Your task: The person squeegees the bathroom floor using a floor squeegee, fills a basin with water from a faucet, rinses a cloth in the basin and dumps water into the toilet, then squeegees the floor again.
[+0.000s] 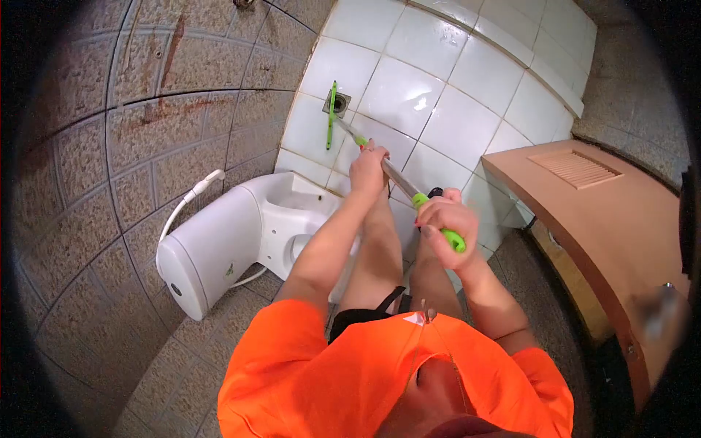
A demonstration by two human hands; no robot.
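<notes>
A long squeegee with a silver pole [400, 178] and green parts slants across the floor in front of me. My left hand [369, 169] is closed round the lower part of the pole. Near the top end, my right hand [447, 223] wraps round the green handle [454, 241], whose tip sticks out below the fingers. The narrow green squeegee head [331, 124] lies on the white floor tiles, its upper part beside and partly over the square floor drain [341, 105].
A white toilet [219, 237] with a white hose sprayer [196, 191] stands at the left, by the stained tiled wall [175, 131]. At the right is a brown door [584, 204] with a vent. A raised tiled ledge [504, 50] crosses the upper right.
</notes>
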